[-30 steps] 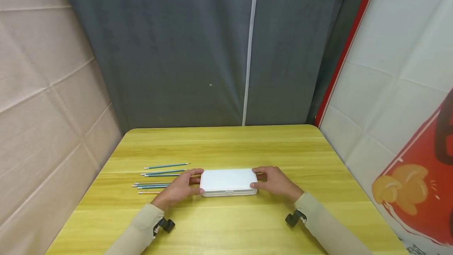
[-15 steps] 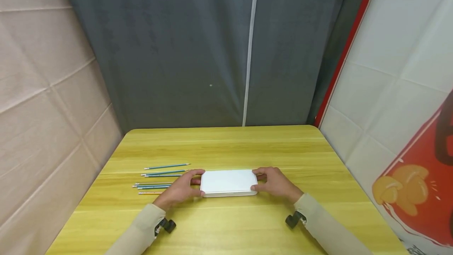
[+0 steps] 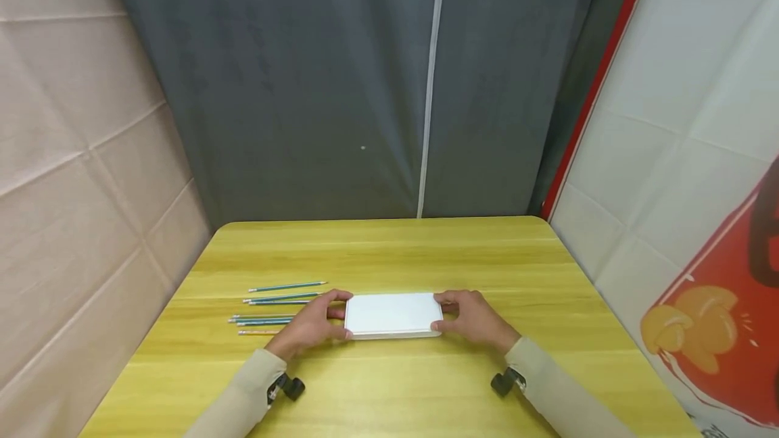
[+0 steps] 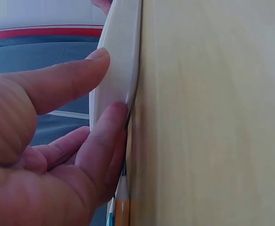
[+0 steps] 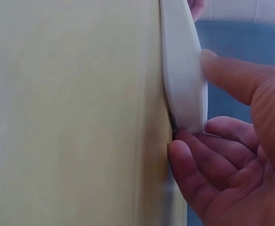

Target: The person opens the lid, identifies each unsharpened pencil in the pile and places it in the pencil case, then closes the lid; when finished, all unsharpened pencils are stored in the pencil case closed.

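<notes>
A white pencil case (image 3: 393,315) with a closed lid lies lengthwise across the middle of the wooden table, held at both short ends. My left hand (image 3: 313,323) grips its left end, thumb at the near corner and fingers at the far corner. The right hand (image 3: 471,320) holds the other end the same way. In the left wrist view the thumb and fingertips press against the case's side wall (image 4: 118,61). The right wrist view shows the thumb on the lid edge and curled fingers at the case's end, close to the tabletop.
Several teal pencils (image 3: 286,286) lie spread to the left of the case, some partly behind my left hand. One yellow pencil (image 3: 255,332) lies nearest me among them. A grey curtain (image 3: 316,86) hangs behind the table's back edge (image 3: 377,220).
The pencil case's front face, with its latch visible a second ago, now shows as a thinner strip. Both hands keep their hold at the ends and have barely shifted.
</notes>
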A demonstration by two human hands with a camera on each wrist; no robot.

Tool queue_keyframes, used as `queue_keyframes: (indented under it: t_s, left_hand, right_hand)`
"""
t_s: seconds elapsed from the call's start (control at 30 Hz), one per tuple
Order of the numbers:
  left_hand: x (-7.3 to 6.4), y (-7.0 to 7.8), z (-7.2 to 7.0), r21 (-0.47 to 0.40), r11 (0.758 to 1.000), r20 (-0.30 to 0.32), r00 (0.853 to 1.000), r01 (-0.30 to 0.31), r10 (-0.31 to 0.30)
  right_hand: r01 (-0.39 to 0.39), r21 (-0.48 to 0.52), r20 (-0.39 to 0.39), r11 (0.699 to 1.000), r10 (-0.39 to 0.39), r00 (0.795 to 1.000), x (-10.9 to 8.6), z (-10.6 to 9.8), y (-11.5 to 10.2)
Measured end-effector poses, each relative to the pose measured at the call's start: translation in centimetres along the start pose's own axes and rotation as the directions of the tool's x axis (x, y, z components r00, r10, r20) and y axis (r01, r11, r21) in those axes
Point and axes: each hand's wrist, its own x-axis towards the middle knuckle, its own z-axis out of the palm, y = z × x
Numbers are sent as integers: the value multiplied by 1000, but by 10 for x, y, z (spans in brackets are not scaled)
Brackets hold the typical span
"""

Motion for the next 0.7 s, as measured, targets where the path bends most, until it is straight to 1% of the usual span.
queue_keyframes:
  t_s: [0.07,0.17,0.33,0.43,0.5,0.57,0.7]
  left_hand:
    - [-1,-1,0,3,1000,-5,1000,4,-4]
    - [-2,-1,1,8,1000,9,1000,5,-5]
    - [-4,4,0,7,1000,16,1000,4,-4]
    - [-5,6,-2,8,1000,7,1000,6,-6]
    - [-5,6,-2,11,1000,14,1000,-2,2]
    - [-5,6,-1,8,1000,20,1000,2,-2]
    - [-4,6,0,6,1000,17,1000,14,-14]
  right_hand:
    - [-3,-6,1,1000,3,1000,-1,1,1]
    - [-15,-12,6,1000,15,1000,-3,2,2]
    - [-17,17,8,1000,17,1000,-3,-1,0]
    - [-17,17,6,1000,17,1000,-1,-1,-1]
    - [-23,12,6,1000,23,1000,-1,-1,-1]
    - [-28,13,7,1000,28,1000,-2,-1,-1]
    - [-10,8,9,1000,10,1000,-3,-2,-1]
